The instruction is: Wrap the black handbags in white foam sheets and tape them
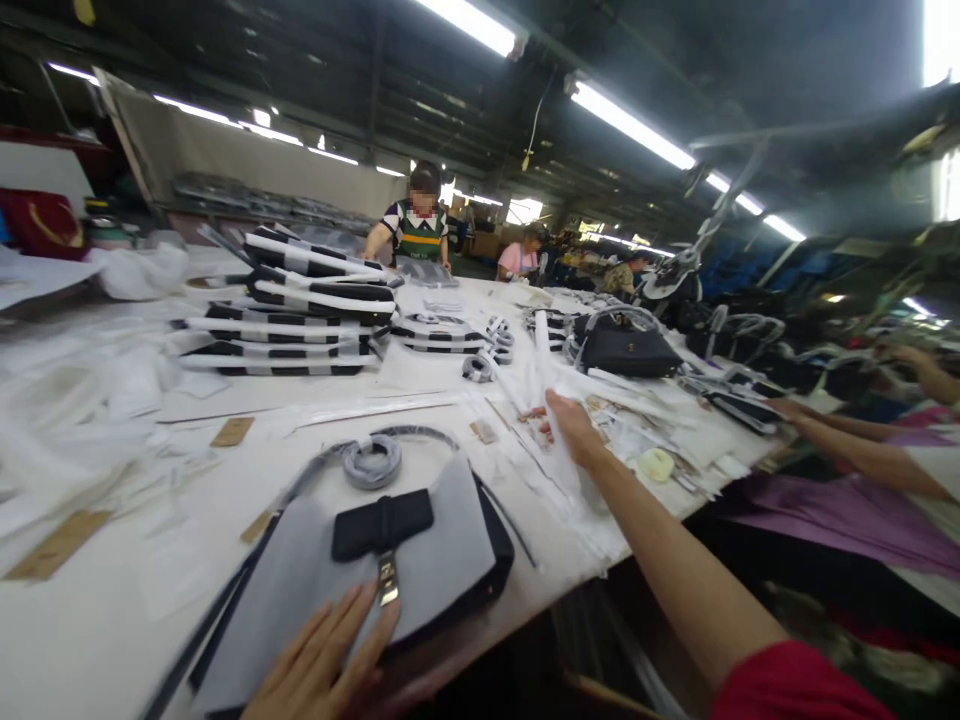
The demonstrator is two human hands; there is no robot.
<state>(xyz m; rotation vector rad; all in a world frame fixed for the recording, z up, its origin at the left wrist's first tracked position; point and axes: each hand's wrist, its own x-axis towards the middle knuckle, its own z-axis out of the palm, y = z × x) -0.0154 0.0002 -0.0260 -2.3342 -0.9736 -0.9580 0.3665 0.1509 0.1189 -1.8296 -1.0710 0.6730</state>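
A dark handbag [495, 535] lies on the near part of the table, its front covered by a sheet of translucent white wrapping [300, 570]. On the front are a black flap tab [384, 525] and a gold clasp [388, 580]. My left hand [330, 650] rests flat on the bag just below the clasp, fingers stretched out. Behind the bag sits a plastic-wrapped coiled strap [373, 462]. My right hand [574, 430] reaches out to the right, its fingers curled around a long white strip [543, 350].
Stacked wrapped bags [300, 325] stand at the back left, beside crumpled white wrapping [75, 370]. A black handbag [630, 350] sits back right. Brown tags [232, 432] and white scraps lie about. A co-worker [421, 230] stands across the table; another person's arms [862, 440] reach in from the right.
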